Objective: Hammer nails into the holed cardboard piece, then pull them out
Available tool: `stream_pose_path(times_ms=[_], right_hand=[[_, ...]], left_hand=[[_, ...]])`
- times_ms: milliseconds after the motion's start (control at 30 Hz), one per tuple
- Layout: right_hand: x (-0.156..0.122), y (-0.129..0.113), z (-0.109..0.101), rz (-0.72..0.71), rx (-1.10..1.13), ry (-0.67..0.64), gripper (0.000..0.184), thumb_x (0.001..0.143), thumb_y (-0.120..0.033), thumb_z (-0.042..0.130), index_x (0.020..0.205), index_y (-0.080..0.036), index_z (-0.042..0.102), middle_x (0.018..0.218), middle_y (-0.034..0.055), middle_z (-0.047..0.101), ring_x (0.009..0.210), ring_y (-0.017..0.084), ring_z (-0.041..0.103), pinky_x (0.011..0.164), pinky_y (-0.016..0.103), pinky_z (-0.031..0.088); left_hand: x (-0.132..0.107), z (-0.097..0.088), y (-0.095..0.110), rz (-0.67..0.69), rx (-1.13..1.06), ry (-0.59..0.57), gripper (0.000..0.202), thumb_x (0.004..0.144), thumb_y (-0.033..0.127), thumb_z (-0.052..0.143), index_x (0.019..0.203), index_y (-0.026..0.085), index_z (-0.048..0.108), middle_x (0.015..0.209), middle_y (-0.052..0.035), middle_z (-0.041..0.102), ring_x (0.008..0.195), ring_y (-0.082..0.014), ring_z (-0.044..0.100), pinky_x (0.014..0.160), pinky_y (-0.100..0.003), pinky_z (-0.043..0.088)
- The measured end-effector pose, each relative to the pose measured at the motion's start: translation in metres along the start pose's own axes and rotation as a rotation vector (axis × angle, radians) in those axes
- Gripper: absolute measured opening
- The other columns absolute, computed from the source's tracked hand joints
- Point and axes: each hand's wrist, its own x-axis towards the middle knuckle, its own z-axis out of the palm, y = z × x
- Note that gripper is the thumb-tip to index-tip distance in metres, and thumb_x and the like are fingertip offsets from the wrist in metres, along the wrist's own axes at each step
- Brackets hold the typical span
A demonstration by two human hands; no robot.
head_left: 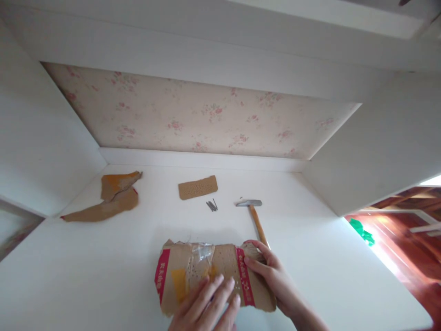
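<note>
A torn piece of brown cardboard (193, 271) with red bands, clear tape and rows of small holes lies on the white desk (86, 266) in front of me. My left hand (206, 308) lies flat on its near edge, fingers stretched out. My right hand (272, 276) rests on the cardboard's right end, fingers extended over the red band. Just beyond my right hand lies a hammer (257, 216) with a wooden handle and steel head.
A few nails (212, 205) lie beside a small perforated cardboard strip (197, 187). Torn cardboard scraps (110, 200) sit at the far left. White side panels and a floral back wall (206, 119) enclose the desk. Wooden floor shows at right.
</note>
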Motion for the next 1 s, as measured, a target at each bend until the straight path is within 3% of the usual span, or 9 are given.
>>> stream_pose_path(times_ms=[133,467,633,767,900,1000], right_hand=[[0.004,0.0,0.005,-0.043,-0.091,0.002,0.044,0.081,-0.038,0.075,0.12,-0.026,0.06,0.1,-0.0005,0.074,0.09,0.021,0.066,0.08,0.033,0.053],[0.011,0.0,0.008,-0.068,-0.303,0.005,0.043,0.084,-0.038,0.07,0.124,-0.024,0.062,0.106,0.0009,0.072,0.101,0.024,0.065,0.09,0.035,0.05],[0.009,-0.003,0.006,-0.312,-0.64,0.01,0.048,0.092,-0.035,0.059,0.139,-0.029,0.054,0.133,0.0052,0.06,0.118,0.024,0.058,0.103,0.039,0.046],[0.002,-0.022,0.015,-0.467,-0.934,0.046,0.042,0.096,-0.041,0.053,0.136,-0.028,0.057,0.139,0.0064,0.055,0.129,0.024,0.049,0.11,0.04,0.039],[0.004,-0.04,0.032,-0.478,-1.065,-0.01,0.043,0.093,-0.043,0.06,0.131,-0.024,0.061,0.122,0.0073,0.066,0.114,0.026,0.059,0.102,0.039,0.044],[0.01,-0.043,0.042,-0.421,-1.057,-0.064,0.026,0.093,-0.035,0.06,0.113,-0.023,0.07,0.106,0.0065,0.066,0.099,0.025,0.064,0.09,0.036,0.047]], left_hand=[[0.003,0.017,-0.002,-0.107,0.048,0.015,0.026,0.098,0.026,0.05,0.106,0.02,0.074,0.116,0.0007,0.074,0.109,-0.0169,0.065,0.123,-0.035,0.02],[-0.001,0.022,-0.01,-0.112,0.06,0.012,0.04,0.101,0.016,0.036,0.103,0.02,0.075,0.111,0.002,0.075,0.104,-0.0166,0.064,0.124,-0.038,0.016],[-0.005,0.025,-0.012,-0.108,0.045,0.026,0.038,0.1,0.013,0.038,0.103,0.02,0.075,0.109,0.0007,0.075,0.106,-0.0161,0.064,0.123,-0.037,0.021],[-0.004,0.02,-0.011,-0.113,0.055,0.042,0.034,0.1,0.014,0.042,0.105,0.021,0.075,0.112,0.0012,0.075,0.109,-0.0168,0.064,0.122,-0.041,0.023],[-0.002,0.015,-0.009,-0.143,0.067,0.067,0.034,0.099,0.013,0.043,0.106,0.022,0.075,0.112,0.0009,0.075,0.112,-0.0164,0.064,0.122,-0.042,0.024],[-0.005,0.017,-0.009,-0.136,0.062,0.054,0.03,0.097,0.014,0.047,0.103,0.022,0.075,0.111,0.0007,0.075,0.11,-0.0164,0.065,0.122,-0.042,0.024]])
